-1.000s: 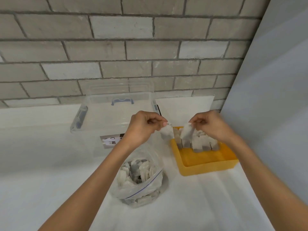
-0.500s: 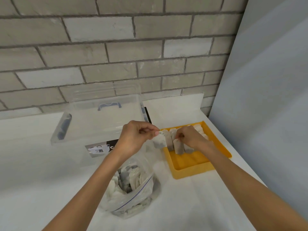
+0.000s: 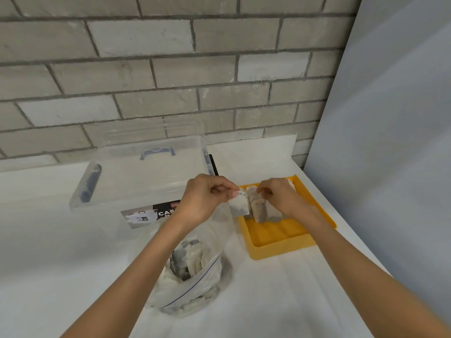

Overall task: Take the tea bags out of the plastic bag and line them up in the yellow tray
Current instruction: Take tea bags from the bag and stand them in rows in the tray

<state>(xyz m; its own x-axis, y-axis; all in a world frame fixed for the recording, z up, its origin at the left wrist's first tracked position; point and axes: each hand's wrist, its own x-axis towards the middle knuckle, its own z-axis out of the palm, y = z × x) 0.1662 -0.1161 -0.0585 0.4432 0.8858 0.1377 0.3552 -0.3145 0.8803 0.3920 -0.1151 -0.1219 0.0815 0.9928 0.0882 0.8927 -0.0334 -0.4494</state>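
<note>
Head view: white counter (image 3: 73, 252), brick wall (image 3: 170, 69); left hand (image 3: 207, 198), right hand (image 3: 280, 196) pinch tea bags (image 3: 239, 203).

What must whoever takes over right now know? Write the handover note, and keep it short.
Hands: left grip pinches a white paper tea bag at the left edge of the rectangular yellow plastic tray; right grip pinches the top of a standing tea bag in the tray.
Done: a short row of bags stands at the tray's far end.
Left: place the held bag, then the many in the clear plastic zip bag on the white table.
</note>
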